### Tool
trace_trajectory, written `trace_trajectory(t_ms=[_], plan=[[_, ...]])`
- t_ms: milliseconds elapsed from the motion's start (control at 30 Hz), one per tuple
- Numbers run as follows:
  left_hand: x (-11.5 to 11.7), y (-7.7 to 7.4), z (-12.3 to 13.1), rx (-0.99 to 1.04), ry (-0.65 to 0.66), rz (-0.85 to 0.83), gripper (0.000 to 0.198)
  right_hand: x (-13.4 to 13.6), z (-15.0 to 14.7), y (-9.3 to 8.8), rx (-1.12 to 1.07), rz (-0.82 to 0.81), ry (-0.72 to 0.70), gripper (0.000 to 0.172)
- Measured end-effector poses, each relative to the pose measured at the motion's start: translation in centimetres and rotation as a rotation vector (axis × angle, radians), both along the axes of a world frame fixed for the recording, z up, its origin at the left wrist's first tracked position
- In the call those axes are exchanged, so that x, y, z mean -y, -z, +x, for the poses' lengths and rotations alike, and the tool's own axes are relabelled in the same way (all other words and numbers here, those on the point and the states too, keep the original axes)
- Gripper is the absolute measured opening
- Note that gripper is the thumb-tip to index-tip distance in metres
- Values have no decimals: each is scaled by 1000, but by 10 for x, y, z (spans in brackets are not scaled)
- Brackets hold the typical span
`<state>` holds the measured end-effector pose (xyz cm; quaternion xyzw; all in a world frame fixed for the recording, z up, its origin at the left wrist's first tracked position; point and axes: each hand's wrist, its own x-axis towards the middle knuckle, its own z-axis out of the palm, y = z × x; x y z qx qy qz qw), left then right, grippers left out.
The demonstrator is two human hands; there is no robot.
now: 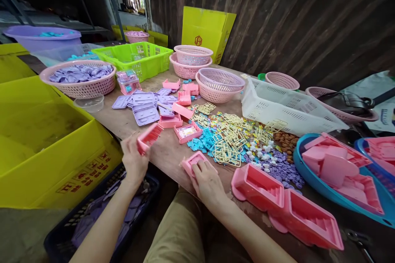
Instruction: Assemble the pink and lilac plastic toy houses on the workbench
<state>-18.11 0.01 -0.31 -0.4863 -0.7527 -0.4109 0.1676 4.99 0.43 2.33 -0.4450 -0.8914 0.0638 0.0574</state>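
Note:
My left hand [134,159] is closed round the edge of a pink plastic tray-like part [149,136], raised and tilted near the table's front edge. Lower down, my right hand [207,180] has its fingers curled on a second pink plastic part [197,158], at the front edge of the table. Just beyond it lies a small pink box [187,132] with a packet inside. Purple plastic panels [145,111] are piled farther back. Right of the box are blue plastic pieces [202,141] and cream sprue frames [228,152].
Two deep pink stair-stepped moulded parts [305,218] stand at front right, beside a blue basin [300,168] of pink parts. Farther back are a white basket [277,111], pink baskets [216,94] and a green crate [142,65]. A yellow carton [55,152] stands left; a dark crate [58,230] sits below.

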Motion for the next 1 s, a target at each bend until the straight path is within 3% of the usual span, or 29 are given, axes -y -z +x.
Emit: trace_trajectory(t_ms=[100,200,333,367,500,567,667,833,1000], plan=[[13,24,19,-170,272,-21,46,-2,16,0,-39,-34,-96,27],[20,33,26,-187,504,-93,72,-6,35,-4,-171,-69,-144,28],[17,22,20,-62,612,-239,94,-5,33,-12,-177,-51,10,24],[14,18,15,-17,637,-294,96,-3,27,-15,-126,-82,31,32],[2,3,-11,152,847,-500,106,-3,6,-22,130,-326,-34,95],[-3,-3,-23,219,954,-577,114,-6,4,-21,204,-402,-60,107],[-10,-9,-34,253,1019,-654,122,-11,7,-15,187,-418,-68,104],[-16,-5,-27,476,1042,-592,123,-11,17,-5,-160,-362,9,91],[3,-4,25,965,1150,-375,112,-3,25,-11,-723,-505,97,99]])
